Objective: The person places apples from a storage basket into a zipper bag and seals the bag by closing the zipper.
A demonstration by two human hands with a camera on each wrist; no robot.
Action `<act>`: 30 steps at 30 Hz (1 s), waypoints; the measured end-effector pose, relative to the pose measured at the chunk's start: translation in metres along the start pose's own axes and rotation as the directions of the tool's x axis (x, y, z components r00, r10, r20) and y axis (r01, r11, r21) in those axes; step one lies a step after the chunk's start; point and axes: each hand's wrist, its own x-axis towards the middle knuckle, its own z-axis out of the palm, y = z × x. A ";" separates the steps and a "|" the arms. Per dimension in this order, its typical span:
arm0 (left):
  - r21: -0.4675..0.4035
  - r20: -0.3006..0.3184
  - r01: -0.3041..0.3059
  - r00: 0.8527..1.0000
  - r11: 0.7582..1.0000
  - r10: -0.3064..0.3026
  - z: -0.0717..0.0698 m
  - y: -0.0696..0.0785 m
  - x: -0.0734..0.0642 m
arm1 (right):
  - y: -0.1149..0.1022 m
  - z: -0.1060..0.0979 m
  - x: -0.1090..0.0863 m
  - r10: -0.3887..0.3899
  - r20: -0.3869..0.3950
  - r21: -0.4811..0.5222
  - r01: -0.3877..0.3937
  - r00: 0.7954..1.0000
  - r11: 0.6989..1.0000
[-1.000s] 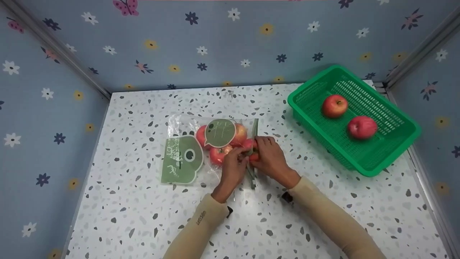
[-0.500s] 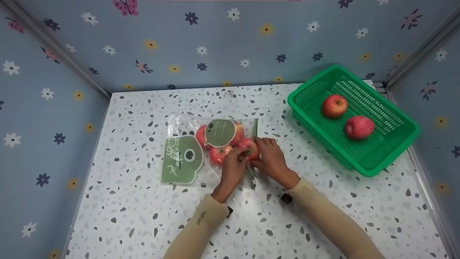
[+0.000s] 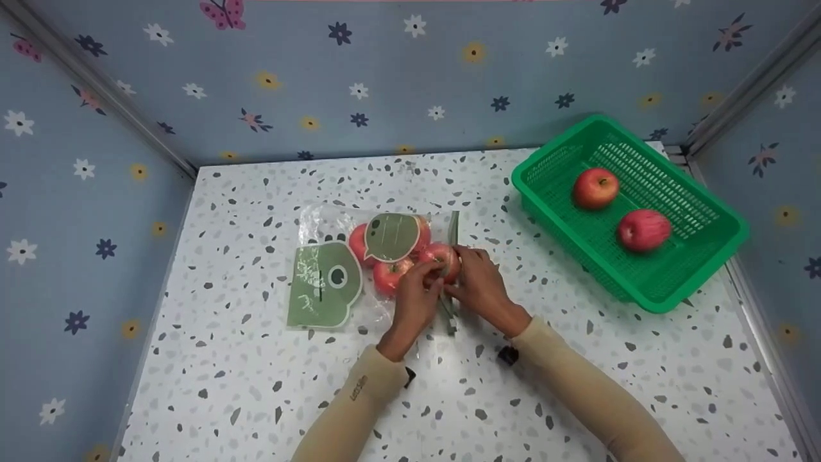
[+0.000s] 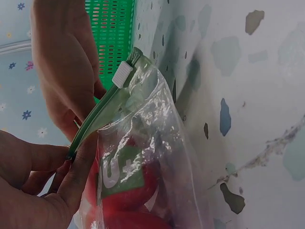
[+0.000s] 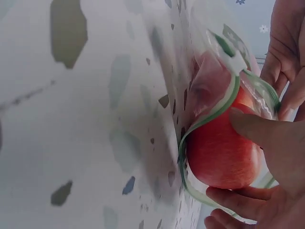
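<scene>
A clear zip bag [image 3: 324, 285] with green dinosaur prints lies on the speckled table, several red apples inside. Its mouth, edged by a green zip strip [image 4: 102, 107] with a white slider [image 4: 122, 75], faces right. My left hand [image 3: 415, 305] pinches the strip at the mouth between thumb and finger, holding it up. At the opening, my right hand [image 3: 482, 282] holds an apple [image 5: 221, 152], thumb on top and fingers curled beneath. The zip strip loops around this apple, which sits partly inside the mouth next to the bagged apples [image 3: 392, 276].
A green slotted basket [image 3: 571, 247] stands at the back right, holding a red-yellow apple [image 3: 595, 188] and a redder apple [image 3: 644, 230]. Flower-patterned panels [image 3: 385, 70] close off the back and both sides of the table.
My right hand's apple has moved left, further into the bag's mouth, and more of it shows. The left hand stays nearly still. The redder apple in the basket has rocked slightly.
</scene>
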 end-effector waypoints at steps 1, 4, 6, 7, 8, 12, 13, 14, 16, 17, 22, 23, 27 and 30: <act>-0.002 0.001 -0.005 1.000 1.000 0.005 0.000 0.000 0.000 | 0.001 -0.001 0.000 -0.006 0.003 -0.001 0.006 1.000 1.000; 0.002 -0.004 -0.020 1.000 1.000 0.020 0.000 -0.001 -0.001 | 0.005 -0.003 -0.001 -0.020 -0.004 0.002 0.020 1.000 1.000; 0.003 -0.010 -0.027 1.000 1.000 0.027 0.000 -0.002 -0.002 | 0.006 -0.003 -0.002 -0.024 -0.013 0.009 0.024 1.000 1.000; 0.004 -0.013 -0.030 0.999 1.000 0.030 0.000 -0.001 -0.002 | 0.006 -0.003 -0.002 -0.024 -0.015 0.012 0.024 1.000 1.000; 0.009 -0.017 -0.036 0.999 0.999 0.036 0.000 -0.001 -0.002 | 0.006 -0.002 -0.002 -0.026 -0.018 0.017 0.026 0.999 1.000; 0.026 -0.021 -0.043 0.999 0.999 0.043 0.000 -0.001 -0.002 | 0.003 0.001 -0.001 -0.031 -0.030 0.040 0.032 0.999 0.999; 0.028 -0.023 -0.046 0.999 0.999 0.047 0.000 -0.001 -0.002 | 0.002 0.002 -0.001 -0.033 -0.035 0.041 0.034 0.999 0.999; 0.030 -0.025 -0.049 0.998 0.998 0.050 0.000 -0.001 -0.001 | 0.001 0.004 0.000 -0.035 -0.041 0.043 0.037 0.999 0.998; 0.021 -0.031 -0.059 0.998 0.998 0.059 0.000 -0.002 0.000 | 0.000 0.006 0.000 -0.043 -0.049 0.044 0.045 0.998 0.998; 0.016 -0.034 -0.065 0.997 0.998 0.066 0.001 -0.003 0.000 | -0.001 0.008 0.001 -0.049 -0.054 0.043 0.052 0.997 0.998; -0.018 -0.047 -0.094 0.995 0.995 0.093 0.002 -0.005 0.001 | -0.002 0.011 0.002 -0.072 -0.053 0.032 0.073 0.996 0.997; -0.022 -0.047 -0.094 0.995 0.995 0.093 0.001 -0.004 0.001 | -0.001 0.011 0.002 -0.071 -0.047 0.026 0.072 0.996 0.997; -0.028 -0.045 -0.088 0.995 0.996 0.086 0.001 -0.005 0.001 | 0.000 0.006 0.001 -0.100 -0.026 -0.050 0.099 0.995 0.994; -0.028 -0.042 -0.078 0.996 0.997 0.076 0.001 -0.004 0.002 | 0.002 0.004 0.000 -0.160 -0.021 -0.154 0.155 0.987 0.976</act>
